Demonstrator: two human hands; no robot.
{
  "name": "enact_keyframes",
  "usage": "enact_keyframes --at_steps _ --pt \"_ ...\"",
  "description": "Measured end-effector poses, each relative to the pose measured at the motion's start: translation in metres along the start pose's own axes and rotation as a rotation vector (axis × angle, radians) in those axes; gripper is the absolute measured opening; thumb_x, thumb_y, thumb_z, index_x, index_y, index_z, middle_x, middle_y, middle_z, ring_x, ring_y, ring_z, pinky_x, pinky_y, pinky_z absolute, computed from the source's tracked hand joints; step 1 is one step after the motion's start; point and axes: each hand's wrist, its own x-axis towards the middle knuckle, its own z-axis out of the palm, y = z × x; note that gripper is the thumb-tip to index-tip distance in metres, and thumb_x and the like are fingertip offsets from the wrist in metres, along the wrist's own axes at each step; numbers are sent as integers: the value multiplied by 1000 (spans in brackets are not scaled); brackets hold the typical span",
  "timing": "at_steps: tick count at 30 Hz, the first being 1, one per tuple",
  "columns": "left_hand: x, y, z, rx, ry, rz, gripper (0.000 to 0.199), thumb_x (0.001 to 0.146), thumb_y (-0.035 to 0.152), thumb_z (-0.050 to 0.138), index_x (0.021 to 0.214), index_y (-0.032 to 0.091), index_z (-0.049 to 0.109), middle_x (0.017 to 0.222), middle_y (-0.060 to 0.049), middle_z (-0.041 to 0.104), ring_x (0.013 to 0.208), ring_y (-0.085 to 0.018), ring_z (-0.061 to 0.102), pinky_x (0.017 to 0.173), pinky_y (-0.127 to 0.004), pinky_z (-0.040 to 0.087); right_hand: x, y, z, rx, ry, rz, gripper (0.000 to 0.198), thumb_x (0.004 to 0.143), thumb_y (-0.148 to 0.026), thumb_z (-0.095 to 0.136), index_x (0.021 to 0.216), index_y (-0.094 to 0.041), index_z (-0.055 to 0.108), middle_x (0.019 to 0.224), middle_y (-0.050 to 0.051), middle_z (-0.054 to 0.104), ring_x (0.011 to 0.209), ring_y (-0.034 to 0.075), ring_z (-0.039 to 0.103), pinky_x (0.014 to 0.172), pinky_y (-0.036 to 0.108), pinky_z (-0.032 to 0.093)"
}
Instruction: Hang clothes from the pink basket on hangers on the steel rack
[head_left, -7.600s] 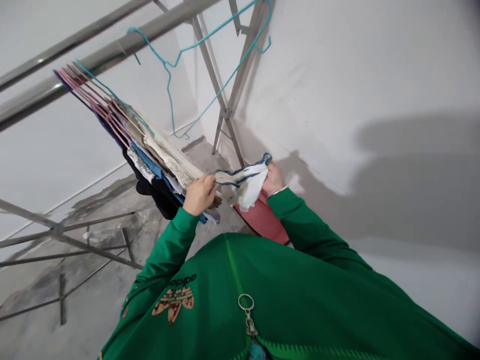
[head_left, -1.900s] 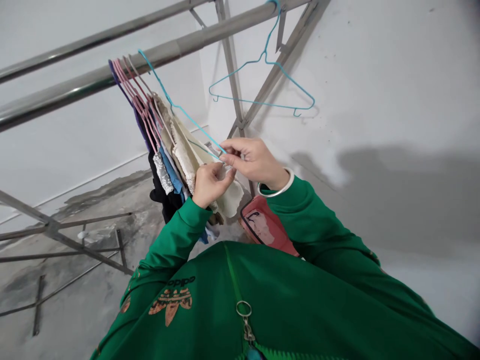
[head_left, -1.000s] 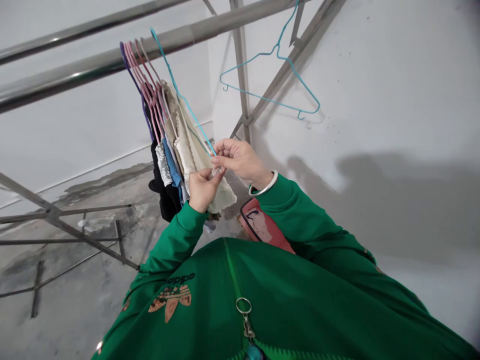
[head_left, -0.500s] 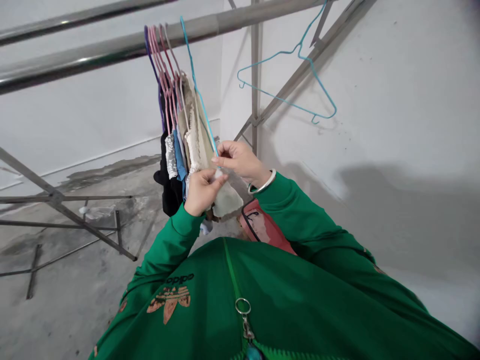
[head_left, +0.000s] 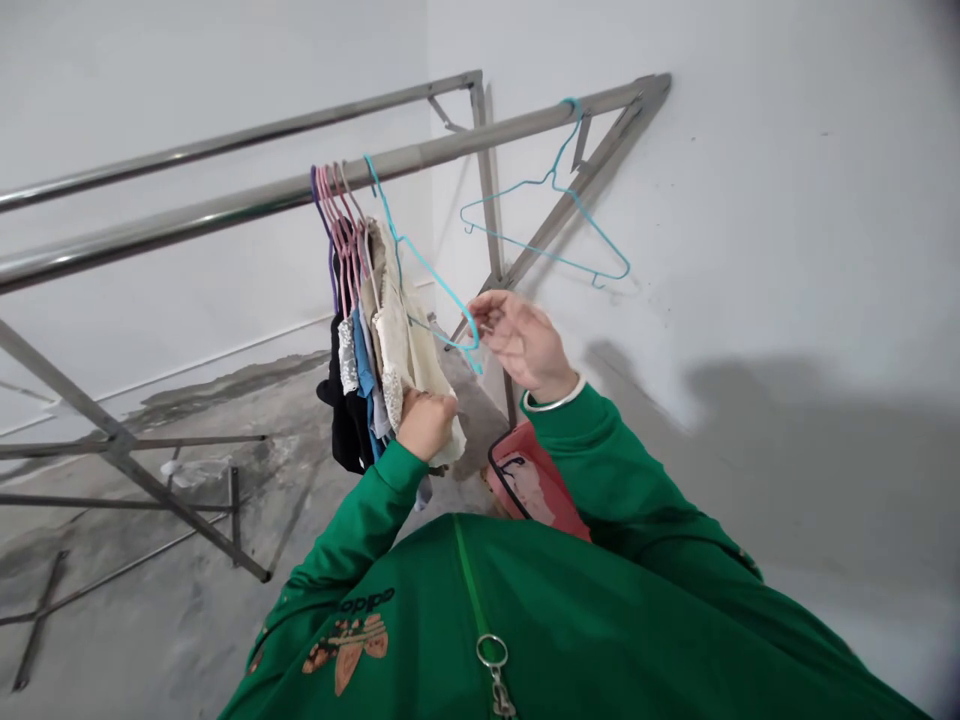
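While the nearer blue hanger (head_left: 440, 278) slants lengthwise down rightward, right fingers (head_left: 487, 302) spread beside it; left fingers (head_left: 418, 408) clasp cream cloth (head_left: 425, 365).

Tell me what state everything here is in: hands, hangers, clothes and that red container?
Left hand: curled closed on the cream garment.
Right hand: open, fingers loosely spread by the near blue hanger; contact unclear.
Near blue hanger: hooked on the front rail, its near end bare.
Far blue hanger: hooked on the same rail, bare.
Other clothes: hanging bunched together.
Red container: open, something pale inside, partly hidden by the right sleeve.
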Motion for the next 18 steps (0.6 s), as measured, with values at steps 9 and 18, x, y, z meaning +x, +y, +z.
enact_keyframes --at_steps 9,18 --pt "-8 12 4 -652 316 61 37 95 36 46 64 17 54 63 0 54 65 -13 53 65 -25 40 -81 126 -15 -103 -404 585 64 43 -42 89 97 -15 67 99 10 68 101 26 60 89 38 51" --pt "-20 29 12 -476 194 266 24 94 30 48 106 18 65 111 -12 65 107 -22 61 89 -35 48 -130 83 -54 -25 199 654 24 75 -41 67 74 -17 66 73 5 68 90 22 66 91 38 54"
